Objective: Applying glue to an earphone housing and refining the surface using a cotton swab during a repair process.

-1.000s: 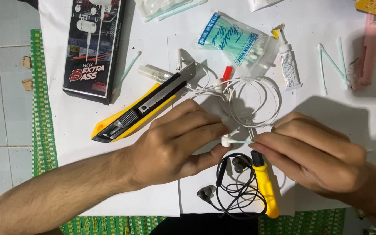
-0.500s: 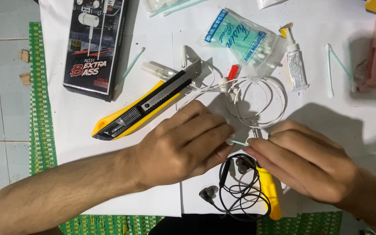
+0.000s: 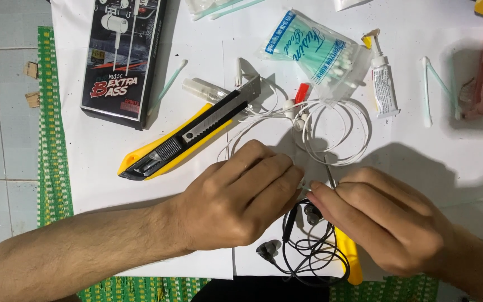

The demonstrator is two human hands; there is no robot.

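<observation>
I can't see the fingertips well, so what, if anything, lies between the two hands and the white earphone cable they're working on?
Nothing visible does. The left hand and right hand meet fingertip to fingertip right at the white earphone cable, which runs down between them. The black earphones lie just below, under the hands.

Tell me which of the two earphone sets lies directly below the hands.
The black earphones, coiled at the bottom edge beneath both hands. The white earphones are looped farther up, near the yellow utility knife and swab bag.
</observation>
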